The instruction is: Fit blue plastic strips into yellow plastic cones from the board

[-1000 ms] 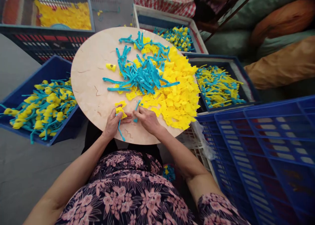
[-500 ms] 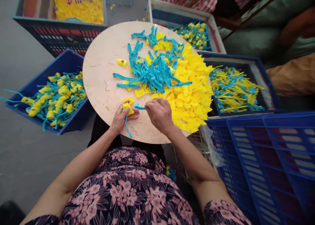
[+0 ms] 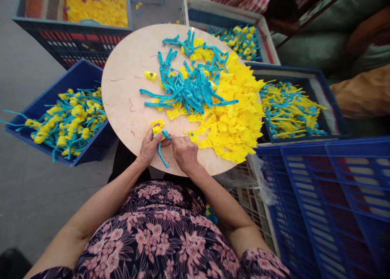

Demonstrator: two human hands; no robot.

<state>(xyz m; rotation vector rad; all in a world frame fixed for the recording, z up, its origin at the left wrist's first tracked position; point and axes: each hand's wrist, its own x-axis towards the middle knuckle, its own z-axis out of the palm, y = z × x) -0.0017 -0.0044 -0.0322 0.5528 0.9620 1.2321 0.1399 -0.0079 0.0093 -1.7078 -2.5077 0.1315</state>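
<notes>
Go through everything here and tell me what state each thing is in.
Left hand: closed on a yellow piece
Right hand: pinching a blue strip
Loose blue strips: piled, overlapping
Yellow heap: loose, spread out
Round table: partly covered
Left blue bin: open-topped, partly filled

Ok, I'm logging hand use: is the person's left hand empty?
No, the left hand holds a small yellow plastic piece, and a thin blue plastic strip extends from beneath its fingers.
</notes>
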